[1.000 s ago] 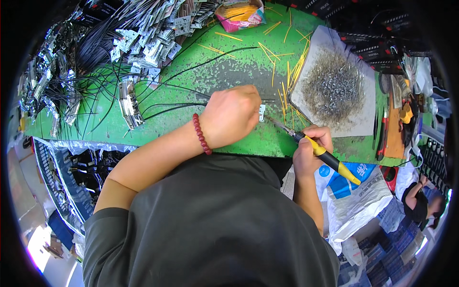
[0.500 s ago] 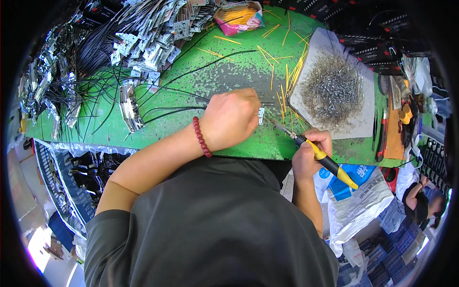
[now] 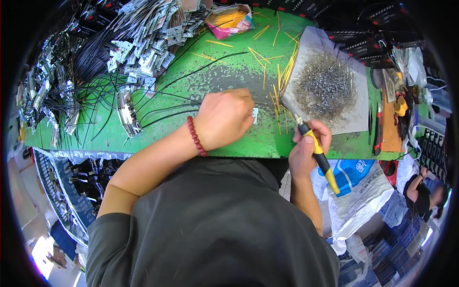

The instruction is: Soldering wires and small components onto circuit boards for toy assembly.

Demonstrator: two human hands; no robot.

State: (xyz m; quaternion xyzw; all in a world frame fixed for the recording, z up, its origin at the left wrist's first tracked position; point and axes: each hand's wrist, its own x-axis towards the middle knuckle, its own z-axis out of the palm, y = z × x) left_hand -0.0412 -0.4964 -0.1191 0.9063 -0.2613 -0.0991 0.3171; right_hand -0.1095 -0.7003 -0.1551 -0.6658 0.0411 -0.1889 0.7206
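Observation:
My left hand (image 3: 227, 117), with a dark red bead bracelet at its wrist, is closed low over the green bench. Black wires (image 3: 177, 111) run into it from the left; its fingertips are hidden underneath. A small white board piece (image 3: 255, 115) lies right beside its fingers. In my right hand (image 3: 310, 146) is a yellow and black soldering iron (image 3: 325, 167), gripped like a pen. Its tip points up and left, by the lower left edge of a pale sheet (image 3: 342, 125) heaped with grey metallic scraps (image 3: 327, 83).
Silvery plates with black wires (image 3: 143, 50) are piled at the far left. A metal-cased piece (image 3: 127, 112) lies nearer. Thin yellow sticks (image 3: 258, 57) are scattered near an open box (image 3: 229, 29) of them. Pliers (image 3: 378, 129) lie at the right. A person (image 3: 420, 193) is beyond.
The soldering iron's tip has swung away from the small board piece, up and right toward the pale sheet, and its handle stands steeper. My left hand stays closed in nearly the same place.

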